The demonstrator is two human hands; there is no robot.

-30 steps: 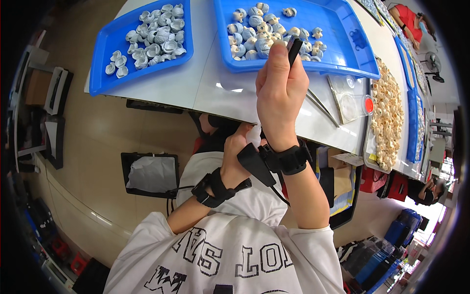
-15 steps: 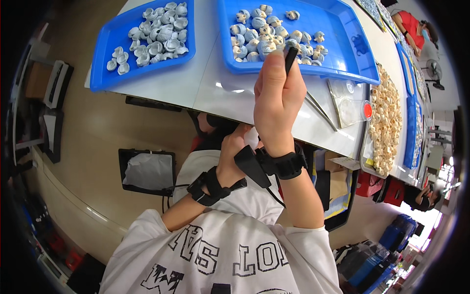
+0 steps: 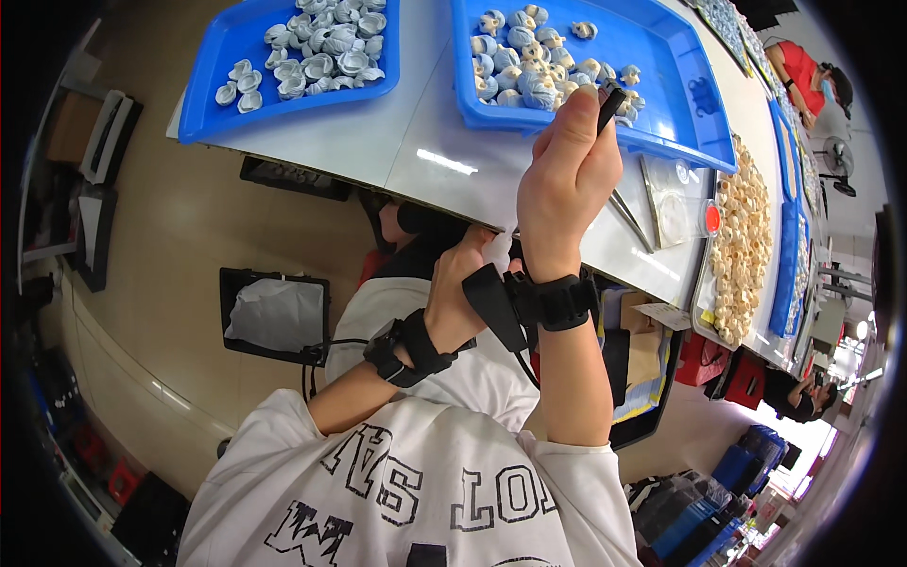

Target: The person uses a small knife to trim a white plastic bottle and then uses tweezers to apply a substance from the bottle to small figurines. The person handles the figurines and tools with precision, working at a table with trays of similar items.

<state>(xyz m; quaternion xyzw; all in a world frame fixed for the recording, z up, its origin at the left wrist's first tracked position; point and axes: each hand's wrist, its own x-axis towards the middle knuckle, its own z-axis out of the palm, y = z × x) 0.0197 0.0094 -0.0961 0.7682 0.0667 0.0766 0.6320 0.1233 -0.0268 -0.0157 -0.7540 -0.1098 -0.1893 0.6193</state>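
My right hand is raised over the table's front edge, closed around a dark stick-like tool whose black end juts past the thumb. Its far part is hidden. Just beyond it stands a blue tray holding small blue-and-cream figure heads. Lower down, by the table edge, my left hand is closed next to a whitish, translucent thing. My right wrist partly covers that spot, so I cannot make out what the left fingers hold. Black straps circle both wrists.
Pale blue cup-like shells fill part of another blue tray at left. Tweezers and a clear box lie at right, beside a tray of cream pieces. A lined black bin stands below left. Someone in red is at far right.
The whole view has shifted a little, with the trays now further right and higher in the picture. Both hands keep nearly the same pose, and the dark tool stays in my right hand.
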